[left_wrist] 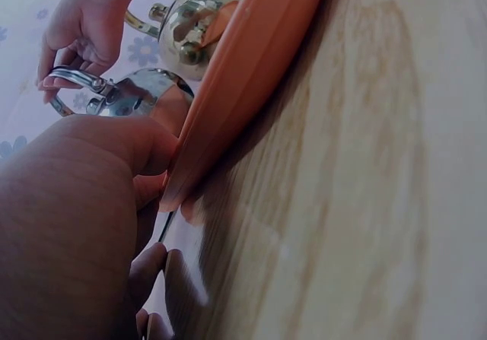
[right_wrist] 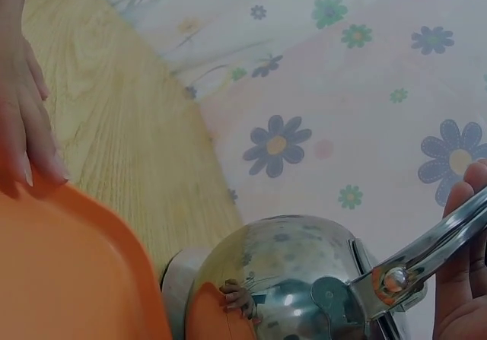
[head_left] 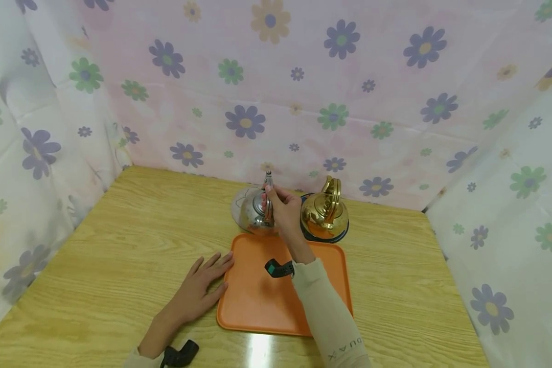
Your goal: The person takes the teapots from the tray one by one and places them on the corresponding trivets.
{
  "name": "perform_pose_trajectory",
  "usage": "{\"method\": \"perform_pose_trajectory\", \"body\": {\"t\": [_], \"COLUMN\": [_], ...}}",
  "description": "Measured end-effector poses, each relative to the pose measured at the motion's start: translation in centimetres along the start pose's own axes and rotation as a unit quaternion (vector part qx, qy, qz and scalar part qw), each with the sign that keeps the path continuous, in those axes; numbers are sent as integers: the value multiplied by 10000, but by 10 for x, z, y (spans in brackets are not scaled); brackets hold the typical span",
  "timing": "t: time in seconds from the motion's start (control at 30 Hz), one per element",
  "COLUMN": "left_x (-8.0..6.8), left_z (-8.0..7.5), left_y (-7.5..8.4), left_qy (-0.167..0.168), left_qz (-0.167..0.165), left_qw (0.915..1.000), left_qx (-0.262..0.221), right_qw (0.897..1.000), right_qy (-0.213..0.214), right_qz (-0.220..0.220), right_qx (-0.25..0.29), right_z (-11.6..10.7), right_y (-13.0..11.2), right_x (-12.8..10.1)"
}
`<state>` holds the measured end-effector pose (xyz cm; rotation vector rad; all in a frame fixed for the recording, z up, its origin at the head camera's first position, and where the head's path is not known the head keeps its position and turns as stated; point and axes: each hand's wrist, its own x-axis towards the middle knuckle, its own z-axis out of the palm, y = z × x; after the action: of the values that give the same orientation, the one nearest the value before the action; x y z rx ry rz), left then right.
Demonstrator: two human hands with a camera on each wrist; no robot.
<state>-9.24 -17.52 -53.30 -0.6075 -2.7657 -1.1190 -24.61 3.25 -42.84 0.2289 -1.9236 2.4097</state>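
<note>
Two wrist-worn cameras are seen at the bottom of the head view, partly cut off by the lower edge. Just above them, the left hand (head_left: 198,291) is laid flat on the wooden counter (head_left: 119,245) with its fingers straight, their tips touching the left rim of the orange tray (head_left: 257,301); nothing is held by it, and in the left wrist view most of it is blurred and only the tray's edge is made out clearly. At the centre of the head view, the right hand (head_left: 282,207) is raised over the tray's far edge, and its fingers are curled round the upright handle of the silver kettle (head_left: 253,212). This kettle is placed just beyond the tray's upper left corner, though whether it rests on the counter or is lifted cannot be told. Its spout is hidden, and in the right wrist view its lower body is cut off by the frame. Right of it, near but apart, a gold kettle (head_left: 324,212) is seen on a dark base, against the flowered cloth (head_left: 303,92) behind.
</note>
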Motion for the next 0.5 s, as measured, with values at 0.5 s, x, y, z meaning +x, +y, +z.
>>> {"method": "perform_pose_trajectory", "body": {"t": [0.5], "left_x": [1], "left_z": [0], "left_y": [2], "left_qy": [-25], "left_qz": [-33], "left_qw": [10000], "left_qx": [-51], "right_qw": [9996], "right_qy": [-79], "right_qz": [122], "right_qx": [-242], "right_z": [0], "right_y": [0], "right_x": [11]}}
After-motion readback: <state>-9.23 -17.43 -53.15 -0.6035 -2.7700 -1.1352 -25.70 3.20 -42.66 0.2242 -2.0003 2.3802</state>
